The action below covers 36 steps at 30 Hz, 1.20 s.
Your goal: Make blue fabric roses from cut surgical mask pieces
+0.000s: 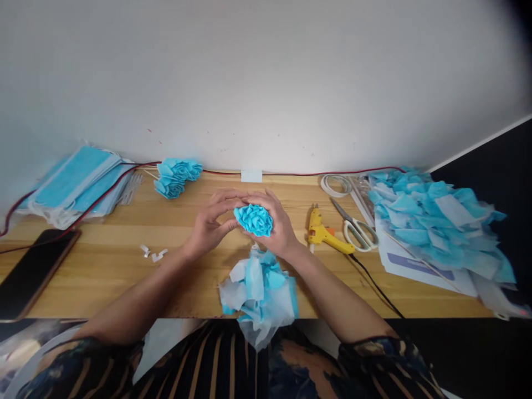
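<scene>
Between my two hands, above the middle of the table, is a blue fabric flower (254,220) with ruffled petals facing me. My right hand (277,221) wraps around its right side and underside. From the left, my left hand (216,219) curves in, its thumb and fingertips against the flower's left edge. Any stem under the bloom is hidden. Just below my hands, a loose pile of blue and white fabric pieces (261,288) hangs over the table's front edge.
A yellow glue gun (322,233) and scissors (359,230) lie right, before a large heap of blue cut pieces (440,216) and a roll of white tape (336,185). At left are finished blue flowers (177,176), stacked face masks (78,177) and a phone (37,271).
</scene>
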Tool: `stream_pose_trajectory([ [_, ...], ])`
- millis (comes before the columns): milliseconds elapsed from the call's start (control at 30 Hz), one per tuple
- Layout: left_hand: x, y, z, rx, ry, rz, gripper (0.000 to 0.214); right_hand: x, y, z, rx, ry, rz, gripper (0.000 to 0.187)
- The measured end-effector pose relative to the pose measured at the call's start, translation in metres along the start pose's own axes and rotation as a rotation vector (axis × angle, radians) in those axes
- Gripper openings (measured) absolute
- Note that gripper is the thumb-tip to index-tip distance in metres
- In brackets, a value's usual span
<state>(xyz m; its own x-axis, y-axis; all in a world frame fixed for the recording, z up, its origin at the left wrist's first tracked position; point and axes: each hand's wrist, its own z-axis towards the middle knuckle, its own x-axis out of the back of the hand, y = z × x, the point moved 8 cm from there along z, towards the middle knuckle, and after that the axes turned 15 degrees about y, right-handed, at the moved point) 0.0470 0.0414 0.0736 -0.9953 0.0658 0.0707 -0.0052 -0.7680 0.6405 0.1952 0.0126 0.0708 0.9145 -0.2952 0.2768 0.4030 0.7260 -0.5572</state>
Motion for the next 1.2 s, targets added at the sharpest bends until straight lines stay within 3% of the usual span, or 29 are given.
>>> stream_pose_trajectory([
  [167,-0.001,-0.009,-0.004,0.071,-0.010,-0.024,0.038,0.004,0.004,0.002,-0.078,0.041,0.063,0.057],
  [333,0.001,-0.031,-0.010,0.190,-0.013,0.069,0.064,0.024,0.039,0.002,-0.471,0.281,0.257,0.069],
  [433,0.000,-0.040,-0.013,0.218,-0.026,0.197,0.058,0.031,0.056,0.001,-0.577,0.424,0.382,0.078],
  [533,-0.005,-0.046,-0.016,0.264,-0.058,0.273,0.051,0.029,0.065,-0.002,-0.624,0.476,0.457,0.084],
  [633,-0.010,-0.052,-0.022,0.360,-0.045,0.245,0.042,0.022,0.063,-0.005,-0.646,0.444,0.497,0.091],
  [767,-0.012,-0.063,-0.030,0.541,0.022,0.076,0.015,0.013,0.049,-0.003,-0.626,0.319,0.523,0.106],
  [933,-0.007,-0.066,-0.028,0.666,0.098,-0.114,0.023,0.010,0.037,0.001,-0.589,0.186,0.572,0.129],
  [1200,-0.007,-0.077,-0.033,0.697,0.075,-0.194,0.034,0.011,0.036,0.001,-0.527,0.125,0.529,0.129],
])
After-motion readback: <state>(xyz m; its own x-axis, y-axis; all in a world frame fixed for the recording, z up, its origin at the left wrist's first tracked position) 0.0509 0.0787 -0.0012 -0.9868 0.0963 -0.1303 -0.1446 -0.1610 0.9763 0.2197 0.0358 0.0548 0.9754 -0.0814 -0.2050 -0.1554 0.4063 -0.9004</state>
